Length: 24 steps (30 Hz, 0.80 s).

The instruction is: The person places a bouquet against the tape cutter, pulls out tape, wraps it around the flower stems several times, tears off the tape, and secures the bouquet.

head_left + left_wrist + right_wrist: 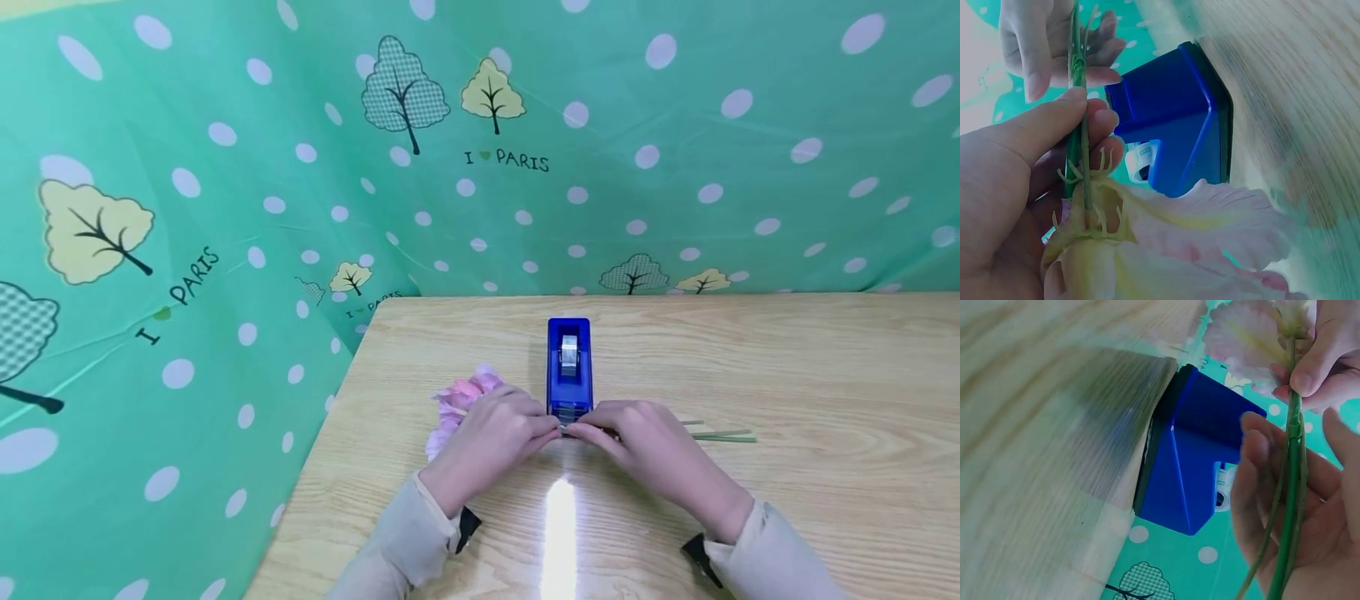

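The left hand (pixel 487 429) pinches the green stems (pixel 1293 506) between thumb and fingers, just below the pink flowers (pixel 457 402). The right hand (pixel 651 448) is loosely spread, its thumb apart from the fingers, with the stems running across its palm. Both hands meet at the near end of a blue tape dispenser (pixel 555 375), which stands on the table (pixel 825 375).

Bright, even light fills the head view, with a white glare streak (pixel 560 537) along the pale wood-grained counter (pixel 862 375); both wrist views look dimmer, hazy and soft.
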Each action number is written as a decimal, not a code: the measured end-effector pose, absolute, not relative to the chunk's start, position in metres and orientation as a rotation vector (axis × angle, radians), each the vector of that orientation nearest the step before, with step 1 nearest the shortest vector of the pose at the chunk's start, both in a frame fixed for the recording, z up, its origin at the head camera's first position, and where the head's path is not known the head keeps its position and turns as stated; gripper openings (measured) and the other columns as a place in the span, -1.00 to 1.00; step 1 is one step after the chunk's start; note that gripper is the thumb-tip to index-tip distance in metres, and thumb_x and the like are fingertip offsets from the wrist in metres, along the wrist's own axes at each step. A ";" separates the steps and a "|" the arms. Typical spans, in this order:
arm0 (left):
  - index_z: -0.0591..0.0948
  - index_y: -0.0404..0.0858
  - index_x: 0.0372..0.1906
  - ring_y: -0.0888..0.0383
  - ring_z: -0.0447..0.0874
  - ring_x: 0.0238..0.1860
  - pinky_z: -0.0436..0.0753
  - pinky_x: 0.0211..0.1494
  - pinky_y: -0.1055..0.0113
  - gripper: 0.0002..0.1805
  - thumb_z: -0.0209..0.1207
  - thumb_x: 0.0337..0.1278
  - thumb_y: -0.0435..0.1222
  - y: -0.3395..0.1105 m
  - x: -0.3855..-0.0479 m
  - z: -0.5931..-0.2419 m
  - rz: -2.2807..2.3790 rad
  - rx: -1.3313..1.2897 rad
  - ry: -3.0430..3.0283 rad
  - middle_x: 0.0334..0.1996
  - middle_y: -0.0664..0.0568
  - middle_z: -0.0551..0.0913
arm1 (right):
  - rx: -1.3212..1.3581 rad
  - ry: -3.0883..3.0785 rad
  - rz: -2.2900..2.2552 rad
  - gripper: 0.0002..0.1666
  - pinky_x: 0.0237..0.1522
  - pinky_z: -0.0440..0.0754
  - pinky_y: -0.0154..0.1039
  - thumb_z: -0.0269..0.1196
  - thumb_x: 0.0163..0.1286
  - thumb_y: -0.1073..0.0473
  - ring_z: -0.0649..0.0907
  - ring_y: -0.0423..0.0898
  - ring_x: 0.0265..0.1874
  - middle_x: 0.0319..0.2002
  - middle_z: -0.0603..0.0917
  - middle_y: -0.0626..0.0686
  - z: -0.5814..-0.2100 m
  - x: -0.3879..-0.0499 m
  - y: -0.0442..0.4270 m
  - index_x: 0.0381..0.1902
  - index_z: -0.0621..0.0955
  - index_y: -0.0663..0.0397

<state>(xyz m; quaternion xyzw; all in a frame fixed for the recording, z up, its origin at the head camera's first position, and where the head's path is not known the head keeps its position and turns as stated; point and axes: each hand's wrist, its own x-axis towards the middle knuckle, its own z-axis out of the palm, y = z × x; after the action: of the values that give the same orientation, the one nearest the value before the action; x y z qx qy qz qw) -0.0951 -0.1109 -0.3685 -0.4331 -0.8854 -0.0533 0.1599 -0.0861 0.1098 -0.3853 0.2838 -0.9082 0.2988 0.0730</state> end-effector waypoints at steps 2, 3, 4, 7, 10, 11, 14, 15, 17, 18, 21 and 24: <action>0.79 0.00 -0.24 0.35 0.70 -0.25 0.57 0.16 0.43 -0.89 0.31 0.21 -0.13 -0.111 -0.095 -0.369 -0.141 -1.233 -2.500 -0.33 0.25 0.77 | 0.829 -2.789 0.908 -0.68 -0.39 0.61 -0.35 0.15 0.50 -0.10 0.55 -0.47 -0.51 -0.45 0.71 -0.30 -0.385 -0.087 0.109 -0.35 0.76 -0.19; 0.80 0.00 -0.25 0.35 0.69 -0.27 0.57 0.14 0.44 -0.90 0.32 0.20 -0.13 -0.111 -0.095 -0.369 -0.137 -1.234 -2.486 -0.34 0.26 0.77 | 0.823 -2.809 0.913 -0.68 -0.39 0.60 -0.35 0.15 0.51 -0.09 0.55 -0.47 -0.52 -0.45 0.71 -0.29 -0.385 -0.087 0.109 -0.35 0.75 -0.19; 0.80 0.00 -0.25 0.36 0.69 -0.29 0.58 0.13 0.46 -0.90 0.33 0.19 -0.14 -0.111 -0.095 -0.369 -0.130 -1.236 -2.474 -0.35 0.26 0.76 | 0.820 -2.822 0.918 -0.69 -0.39 0.60 -0.36 0.15 0.51 -0.07 0.54 -0.47 -0.52 -0.45 0.71 -0.28 -0.385 -0.087 0.109 -0.35 0.75 -0.18; 0.80 -0.02 -0.27 0.36 0.67 -0.33 0.59 0.05 0.50 -0.91 0.36 0.16 -0.16 -0.110 -0.095 -0.369 -0.114 -1.253 -2.442 -0.38 0.25 0.75 | 0.838 -2.810 0.945 -0.75 -0.39 0.61 -0.37 0.21 0.48 -0.01 0.56 -0.46 -0.52 -0.46 0.72 -0.27 -0.385 -0.087 0.109 -0.36 0.75 -0.17; 0.79 -0.04 -0.28 0.37 0.62 -0.37 0.58 -0.09 0.56 -0.92 0.37 0.14 -0.17 -0.110 -0.094 -0.369 -0.104 -1.283 -2.414 -0.40 0.26 0.74 | 0.868 -2.779 0.939 -0.83 -0.32 0.67 -0.36 0.28 0.41 0.04 0.62 -0.45 -0.44 -0.42 0.74 -0.29 -0.384 -0.087 0.110 -0.35 0.78 -0.18; 0.79 -0.03 -0.29 0.37 0.61 -0.39 0.56 -0.14 0.57 -0.93 0.37 0.14 -0.17 -0.110 -0.094 -0.369 -0.101 -1.290 -2.408 -0.41 0.26 0.74 | 0.878 -2.769 0.937 -0.85 -0.30 0.68 -0.35 0.30 0.39 0.05 0.63 -0.45 -0.43 -0.41 0.74 -0.30 -0.384 -0.087 0.111 -0.34 0.78 -0.19; 0.79 -0.02 -0.31 0.38 0.57 -0.42 0.52 -0.25 0.58 -0.94 0.37 0.15 -0.16 -0.109 -0.093 -0.369 -0.087 -1.300 -2.392 -0.44 0.28 0.73 | 0.898 -2.752 0.951 -0.89 -0.30 0.68 -0.37 0.34 0.35 0.08 0.64 -0.44 -0.41 -0.40 0.74 -0.32 -0.383 -0.086 0.112 -0.34 0.80 -0.19; 0.79 -0.01 -0.32 0.38 0.56 -0.43 0.50 -0.27 0.58 -0.95 0.36 0.15 -0.16 -0.109 -0.093 -0.369 -0.082 -1.298 -2.391 -0.44 0.29 0.73 | 0.903 -2.749 0.961 -0.89 -0.31 0.67 -0.37 0.34 0.34 0.09 0.64 -0.45 -0.42 -0.40 0.74 -0.32 -0.383 -0.086 0.112 -0.34 0.80 -0.18; 0.79 0.00 -0.33 0.38 0.58 -0.42 0.52 -0.25 0.58 -0.95 0.36 0.15 -0.16 -0.108 -0.093 -0.370 -0.087 -1.286 -2.400 -0.44 0.29 0.74 | 0.913 -2.740 0.979 -0.91 -0.32 0.67 -0.39 0.37 0.32 0.10 0.64 -0.44 -0.42 -0.41 0.74 -0.31 -0.382 -0.086 0.113 -0.35 0.80 -0.17; 0.79 0.00 -0.33 0.38 0.60 -0.41 0.54 -0.22 0.57 -0.95 0.36 0.15 -0.16 -0.108 -0.092 -0.370 -0.094 -1.276 -2.409 -0.44 0.29 0.74 | 0.916 -2.737 0.990 -0.93 -0.32 0.67 -0.39 0.38 0.30 0.10 0.64 -0.44 -0.42 -0.40 0.74 -0.31 -0.381 -0.085 0.113 -0.34 0.81 -0.17; 0.80 -0.01 -0.33 0.36 0.68 -0.34 0.63 0.01 0.47 -0.94 0.36 0.16 -0.15 -0.107 -0.091 -0.370 -0.137 -1.233 -2.458 -0.40 0.27 0.76 | 0.938 -2.719 1.008 -0.95 -0.30 0.69 -0.39 0.40 0.26 0.12 0.66 -0.42 -0.40 -0.39 0.74 -0.29 -0.381 -0.085 0.114 -0.35 0.81 -0.17; 0.79 -0.03 -0.26 0.31 0.72 -0.21 0.59 0.24 0.31 -0.87 0.33 0.20 -0.10 -0.105 -0.088 -0.370 -0.150 -1.176 -2.530 -0.32 0.23 0.78 | 0.960 -2.697 1.022 -0.96 -0.29 0.69 -0.39 0.42 0.24 0.13 0.66 -0.41 -0.39 -0.39 0.74 -0.28 -0.382 -0.085 0.115 -0.35 0.80 -0.17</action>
<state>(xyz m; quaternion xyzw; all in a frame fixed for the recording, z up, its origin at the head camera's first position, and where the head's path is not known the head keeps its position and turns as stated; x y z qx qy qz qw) -0.0883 -0.1052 -0.3697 -0.4146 -0.8919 -0.0529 0.1727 -0.0849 0.1147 -0.3816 0.3155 -0.8861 0.3358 0.0508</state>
